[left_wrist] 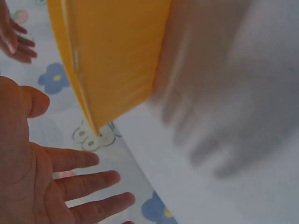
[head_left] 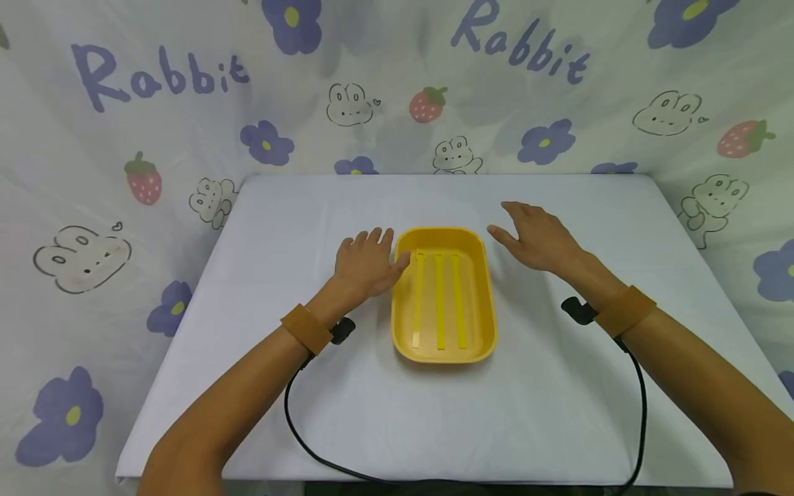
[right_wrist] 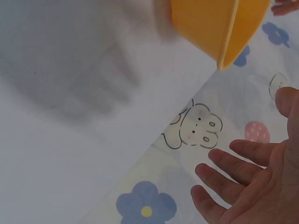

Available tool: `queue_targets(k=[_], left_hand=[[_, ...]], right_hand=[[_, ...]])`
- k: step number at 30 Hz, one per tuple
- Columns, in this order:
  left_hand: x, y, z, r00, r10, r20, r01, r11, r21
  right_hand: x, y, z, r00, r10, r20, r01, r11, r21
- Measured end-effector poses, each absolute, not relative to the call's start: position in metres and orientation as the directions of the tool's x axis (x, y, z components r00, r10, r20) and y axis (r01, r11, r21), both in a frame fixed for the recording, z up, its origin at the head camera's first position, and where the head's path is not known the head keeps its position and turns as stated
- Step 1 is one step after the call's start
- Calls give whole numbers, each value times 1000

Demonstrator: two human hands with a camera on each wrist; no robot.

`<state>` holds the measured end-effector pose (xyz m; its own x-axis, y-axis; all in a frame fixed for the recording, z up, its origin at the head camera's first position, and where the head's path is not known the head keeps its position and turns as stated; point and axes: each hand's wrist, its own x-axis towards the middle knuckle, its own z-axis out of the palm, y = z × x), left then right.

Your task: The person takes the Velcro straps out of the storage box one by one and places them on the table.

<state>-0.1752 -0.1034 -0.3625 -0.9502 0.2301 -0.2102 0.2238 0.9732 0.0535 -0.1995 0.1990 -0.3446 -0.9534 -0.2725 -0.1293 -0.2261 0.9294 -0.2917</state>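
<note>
A yellow plastic tray with rounded corners stands in the middle of the white table. Lengthwise along its floor run three brighter yellow strips, side by side. My left hand hovers by the tray's left side, fingers spread; in the head view its thumb overlaps the rim. The left wrist view shows that palm facing the tray's side wall with a gap between them. To the right of the tray, farther off, my right hand is held in the air with straight, parted fingers. Neither hand holds anything.
A white cloth covers the table. Behind it and at the sides hangs a curtain printed with rabbits, flowers and strawberries. Brown bands with small black cameras circle both wrists, and a black cable loops along the near edge.
</note>
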Motion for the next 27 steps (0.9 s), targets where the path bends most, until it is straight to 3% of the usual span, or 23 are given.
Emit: queue_targets(k=[16,27], left_hand=[[-159,-96,-372,-931,243,-272,230,970,78],[-158,-97,-374,-924,256,-283,229,966,123]], right_hand=[[-187,180,-358,-921,-368,-128,-315,897,-309],[-180,165,-364,-816,-574,-74,-530,792,-302]])
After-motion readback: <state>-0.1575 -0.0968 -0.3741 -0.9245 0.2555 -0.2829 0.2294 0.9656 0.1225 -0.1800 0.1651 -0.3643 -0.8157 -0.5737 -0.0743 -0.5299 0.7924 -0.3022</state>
